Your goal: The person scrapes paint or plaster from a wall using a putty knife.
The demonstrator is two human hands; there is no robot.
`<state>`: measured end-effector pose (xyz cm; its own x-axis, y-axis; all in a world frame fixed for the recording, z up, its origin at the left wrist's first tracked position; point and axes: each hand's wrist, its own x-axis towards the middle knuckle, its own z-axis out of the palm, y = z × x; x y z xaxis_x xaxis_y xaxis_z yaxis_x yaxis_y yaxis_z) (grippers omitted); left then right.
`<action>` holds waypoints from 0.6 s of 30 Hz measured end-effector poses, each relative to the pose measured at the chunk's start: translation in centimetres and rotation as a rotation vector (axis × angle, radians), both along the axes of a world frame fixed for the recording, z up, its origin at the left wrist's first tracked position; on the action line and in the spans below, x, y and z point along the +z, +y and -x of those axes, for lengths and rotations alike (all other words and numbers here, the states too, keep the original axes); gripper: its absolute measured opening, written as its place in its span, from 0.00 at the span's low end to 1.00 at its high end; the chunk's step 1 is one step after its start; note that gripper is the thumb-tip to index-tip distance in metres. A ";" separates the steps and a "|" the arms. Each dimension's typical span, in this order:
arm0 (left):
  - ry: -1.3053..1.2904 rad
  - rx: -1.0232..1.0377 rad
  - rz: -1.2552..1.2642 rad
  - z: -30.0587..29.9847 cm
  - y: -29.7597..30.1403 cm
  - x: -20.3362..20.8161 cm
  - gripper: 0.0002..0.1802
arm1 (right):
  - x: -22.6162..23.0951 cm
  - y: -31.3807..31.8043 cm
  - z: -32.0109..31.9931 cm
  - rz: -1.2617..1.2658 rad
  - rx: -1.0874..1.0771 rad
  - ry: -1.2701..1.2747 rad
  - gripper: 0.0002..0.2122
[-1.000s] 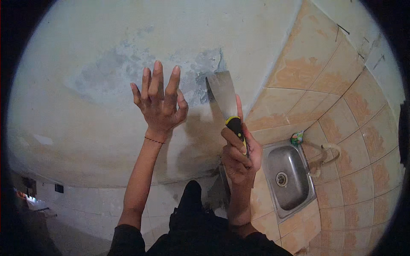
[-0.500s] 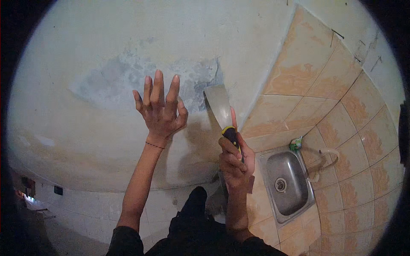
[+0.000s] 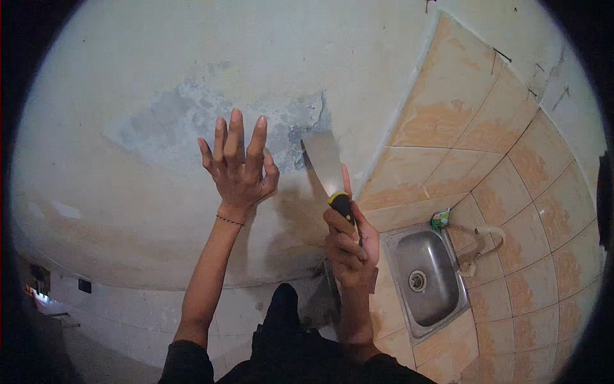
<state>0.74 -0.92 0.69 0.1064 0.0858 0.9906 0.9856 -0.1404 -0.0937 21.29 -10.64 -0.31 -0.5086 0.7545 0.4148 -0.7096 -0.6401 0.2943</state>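
My right hand (image 3: 350,246) is wrapped round the black and yellow handle of a putty knife (image 3: 324,161), one finger stretched along the blade. The wide metal blade points up, its tip at the right end of a grey patch (image 3: 167,115) where the paint is gone from the pale wall (image 3: 249,45). Flaking paint edges show just above the blade. My left hand (image 3: 238,168) holds nothing; its fingers are spread against the wall over the lower part of the patch. A thin dark cord circles that wrist.
To the right, a steel sink (image 3: 432,278) is set in a tiled counter (image 3: 390,313). A pale tap or pipe (image 3: 489,238) and a green packet (image 3: 440,219) are by its far edge. Orange-and-cream tiles (image 3: 448,115) cover the adjoining wall. White floor tiles (image 3: 147,313) lie below.
Little differs: the putty knife and my right hand sit very slightly lower and to the left in the picture. My left hand stays spread on the wall.
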 end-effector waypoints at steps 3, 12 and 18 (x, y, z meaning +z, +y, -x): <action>0.002 -0.014 0.003 -0.3 -0.1 0.0 0.31 | -0.3 0.2 -0.4 -0.004 0.021 -0.026 0.21; 0.019 0.004 -0.006 -0.1 0.0 -0.2 0.33 | -0.3 0.2 0.0 -0.095 -0.106 -0.090 0.25; 0.022 -0.005 0.008 -0.1 -0.3 0.0 0.33 | 0.7 0.3 0.3 -0.079 -0.089 -0.037 0.25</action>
